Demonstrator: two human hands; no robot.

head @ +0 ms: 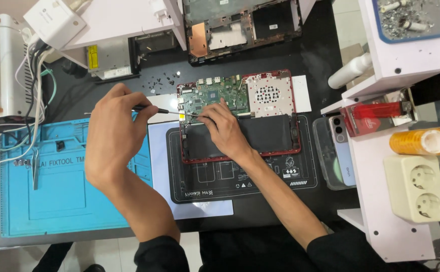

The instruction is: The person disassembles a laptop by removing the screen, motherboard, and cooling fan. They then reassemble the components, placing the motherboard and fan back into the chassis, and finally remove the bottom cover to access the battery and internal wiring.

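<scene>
On the black work mat [300, 179] at the middle of the bench lies the opened red laptop base [240, 117], its green circuit board [215, 94] along the far edge and the black battery [260, 135] nearer me. My left hand [115, 132] grips a thin screwdriver [172, 112], fingers clenched round the handle, tip reaching right toward the board's near edge. My right hand [224, 130] rests on the base, fingertips pressed down beside the tip, grasping nothing. I judge it wise to keep the tip upright and the base pinned. Loose black screws [160, 80] lie scattered beyond.
</scene>
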